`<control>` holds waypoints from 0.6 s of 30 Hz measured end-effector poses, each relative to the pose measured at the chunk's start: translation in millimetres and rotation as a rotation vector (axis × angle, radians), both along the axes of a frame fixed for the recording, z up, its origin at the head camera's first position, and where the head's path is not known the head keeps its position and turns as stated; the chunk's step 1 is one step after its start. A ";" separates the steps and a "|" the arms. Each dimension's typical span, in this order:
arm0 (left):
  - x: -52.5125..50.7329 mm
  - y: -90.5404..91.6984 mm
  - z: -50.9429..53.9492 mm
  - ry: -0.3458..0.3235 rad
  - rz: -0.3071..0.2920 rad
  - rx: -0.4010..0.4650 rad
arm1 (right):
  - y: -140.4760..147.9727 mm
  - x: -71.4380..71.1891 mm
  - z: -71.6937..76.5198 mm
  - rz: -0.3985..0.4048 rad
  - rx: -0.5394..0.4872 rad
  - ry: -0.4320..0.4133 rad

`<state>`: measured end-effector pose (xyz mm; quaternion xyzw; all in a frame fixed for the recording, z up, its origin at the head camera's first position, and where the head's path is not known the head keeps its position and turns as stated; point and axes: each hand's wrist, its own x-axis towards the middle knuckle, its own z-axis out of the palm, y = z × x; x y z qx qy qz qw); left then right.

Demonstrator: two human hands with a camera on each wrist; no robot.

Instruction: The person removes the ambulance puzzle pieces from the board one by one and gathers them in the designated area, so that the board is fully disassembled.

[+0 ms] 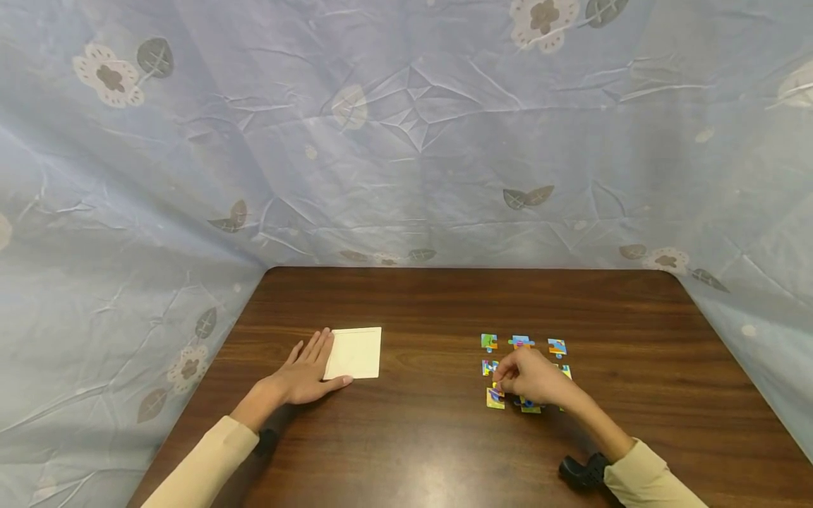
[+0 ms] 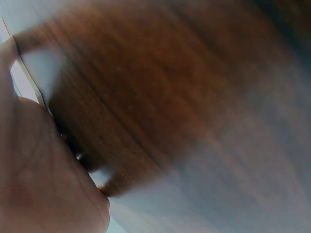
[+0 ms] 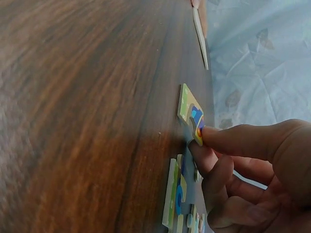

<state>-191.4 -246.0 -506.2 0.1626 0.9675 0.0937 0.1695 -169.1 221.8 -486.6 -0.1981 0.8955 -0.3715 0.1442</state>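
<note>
A square cream-coloured board lies on the left part of the table. My left hand rests spread against its left side, thumb along the near edge and fingers straight. In the left wrist view, the palm and a sliver of the board's edge show. On the right, my right hand pinches the knob of a yellow-green and blue jigsaw piece between thumb and index finger. More jigsaw pieces lie around and under that hand, partly hidden by it.
The brown wooden table meets a pale blue floral cloth at the back and sides. A black wrist device sits by the right sleeve. Bare wood lies between the board and the pieces.
</note>
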 end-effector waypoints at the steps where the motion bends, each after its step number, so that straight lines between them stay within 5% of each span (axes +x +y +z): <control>1: 0.0 0.1 -0.2 0.001 0.001 0.001 | -0.1 -0.1 -0.5 0.000 0.007 0.005; 18: 0.0 -1.0 -2.0 0.013 -0.002 -0.002 | -7.2 3.1 -7.4 -0.035 0.054 0.098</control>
